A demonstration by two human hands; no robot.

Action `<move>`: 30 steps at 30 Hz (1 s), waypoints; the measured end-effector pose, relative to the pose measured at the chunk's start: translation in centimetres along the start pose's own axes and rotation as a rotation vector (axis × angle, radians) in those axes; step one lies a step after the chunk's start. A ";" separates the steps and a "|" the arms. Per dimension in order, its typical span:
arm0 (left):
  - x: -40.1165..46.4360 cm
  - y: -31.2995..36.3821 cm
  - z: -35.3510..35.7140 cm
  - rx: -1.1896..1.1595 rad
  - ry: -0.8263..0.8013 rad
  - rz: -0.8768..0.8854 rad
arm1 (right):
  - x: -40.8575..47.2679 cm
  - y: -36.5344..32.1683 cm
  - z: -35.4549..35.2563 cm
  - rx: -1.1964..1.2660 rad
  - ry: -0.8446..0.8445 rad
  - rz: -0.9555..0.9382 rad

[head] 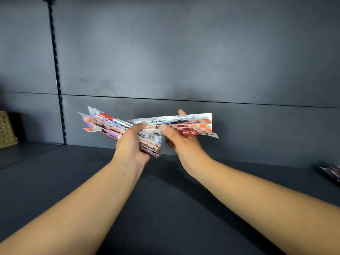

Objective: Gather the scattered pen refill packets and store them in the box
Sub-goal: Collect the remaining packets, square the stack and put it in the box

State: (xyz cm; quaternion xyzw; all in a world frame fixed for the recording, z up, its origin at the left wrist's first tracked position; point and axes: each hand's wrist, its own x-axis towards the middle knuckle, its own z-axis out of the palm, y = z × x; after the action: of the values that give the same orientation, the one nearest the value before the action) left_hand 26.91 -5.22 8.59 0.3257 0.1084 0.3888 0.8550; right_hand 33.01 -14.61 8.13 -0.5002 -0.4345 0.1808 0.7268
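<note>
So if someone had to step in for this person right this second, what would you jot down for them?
Left hand: shut on a fanned bunch of refill packets, held above the dark shelf.
Right hand: shut on a second bunch of packets, fanned out to the right; the two bunches meet between the hands.
More packets lie at the far right edge of the shelf, partly cut off by the frame.
No box is in view; a tan perforated panel stands at the far left.
Done: most packets appear gathered. Left: square the two bunches together, collect the far-right ones, find the box and store them all.
</note>
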 end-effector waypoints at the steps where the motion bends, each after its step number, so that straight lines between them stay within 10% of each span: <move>1: -0.2 -0.1 0.0 0.010 -0.022 -0.021 | 0.2 -0.3 0.3 0.042 0.032 -0.020; 12: -0.3 -1.3 -0.1 0.352 -0.356 -0.119 | 1.7 -7.2 -2.3 0.004 0.232 -0.369; 22: -1.9 -2.6 -0.6 0.592 -0.823 -0.419 | -2.9 -4.6 -6.2 -0.346 -0.023 -0.056; 30: -2.8 -3.5 0.0 0.677 -0.931 -0.401 | -3.6 -2.6 -5.2 -0.064 -0.053 -0.027</move>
State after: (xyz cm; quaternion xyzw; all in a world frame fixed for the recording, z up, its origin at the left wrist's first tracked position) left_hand 27.13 -8.94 6.11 0.6885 -0.1002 -0.0190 0.7181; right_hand 34.76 -21.23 8.20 -0.5124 -0.4659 0.1703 0.7010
